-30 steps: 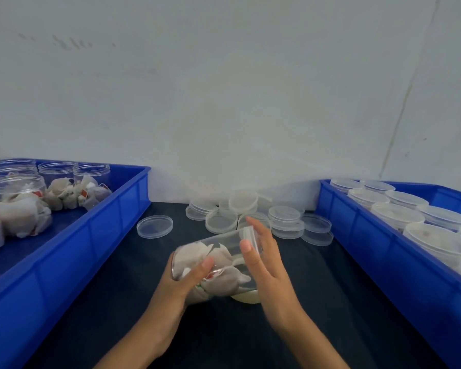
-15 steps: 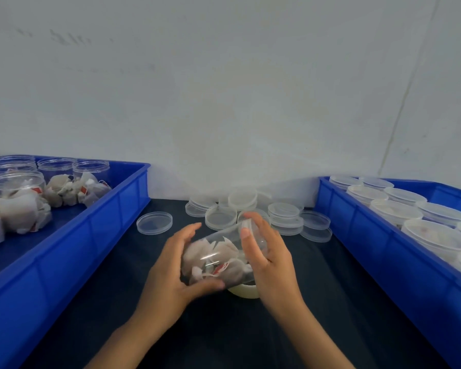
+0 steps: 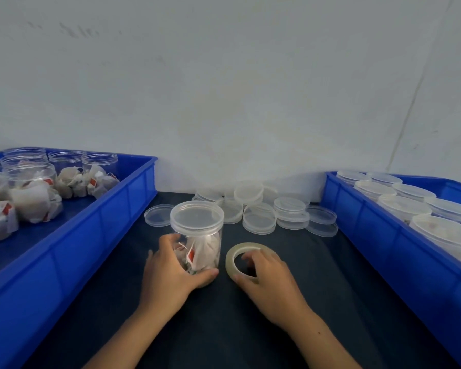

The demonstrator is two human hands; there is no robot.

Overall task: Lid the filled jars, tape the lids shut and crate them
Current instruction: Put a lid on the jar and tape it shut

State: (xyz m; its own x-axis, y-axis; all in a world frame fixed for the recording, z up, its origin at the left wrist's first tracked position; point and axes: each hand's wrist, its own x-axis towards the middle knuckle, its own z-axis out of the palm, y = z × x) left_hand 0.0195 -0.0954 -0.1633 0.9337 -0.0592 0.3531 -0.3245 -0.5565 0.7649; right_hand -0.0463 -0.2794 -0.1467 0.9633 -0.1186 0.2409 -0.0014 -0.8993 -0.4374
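Observation:
A clear jar (image 3: 201,243) filled with white tea bags stands upright on the dark table, a clear lid (image 3: 197,216) on top. My left hand (image 3: 172,272) grips the jar's lower part, thumb across its base. To its right lies a roll of clear tape (image 3: 240,255). My right hand (image 3: 269,280) holds the roll, fingers curled over its rim and into its hole.
A blue crate (image 3: 96,227) on the left holds open jars and loose tea bags. A blue crate (image 3: 378,235) on the right holds several lidded jars. Several loose clear lids (image 3: 261,221) lie in stacks by the wall behind the jar.
The jar was tilted between both hands; now it stands upright on the table. My right hand left the lid and went down to the tape roll.

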